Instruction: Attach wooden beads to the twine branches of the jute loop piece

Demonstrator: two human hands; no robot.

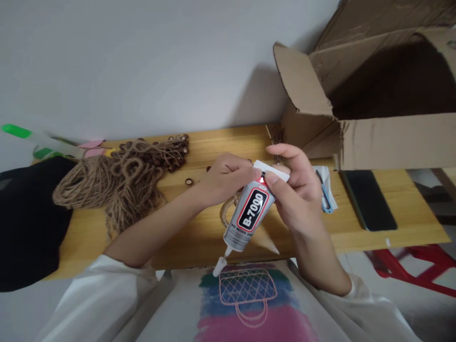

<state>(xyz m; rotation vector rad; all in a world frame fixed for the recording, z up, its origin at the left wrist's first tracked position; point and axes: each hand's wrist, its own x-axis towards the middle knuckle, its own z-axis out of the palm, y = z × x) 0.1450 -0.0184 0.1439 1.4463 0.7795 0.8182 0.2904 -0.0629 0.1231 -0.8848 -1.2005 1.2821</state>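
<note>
A silver glue tube labelled B-7000 [249, 213] hangs tilted in front of me, its white nozzle and cap [220, 267] pointing down and to the left. My left hand [228, 178] is closed at the tube's flat end, thumb and fingers pressed against its left corner. On the other side my right hand [299, 190] pinches the same end between thumb and fingers, with the index finger raised. Behind the tube, partly hidden, a rope-wrapped ring [225, 212] lies on the table. A pale pointed piece [269, 240] shows beside it.
Bundles of brown twine [124, 180] with small dark pieces lie at the left, near a black cloth [32, 223]. A small round piece [188, 181] rests on the wooden table [221, 137]. An open cardboard box [395, 142], blue-handled tool [326, 198] and phone [368, 199] are at right.
</note>
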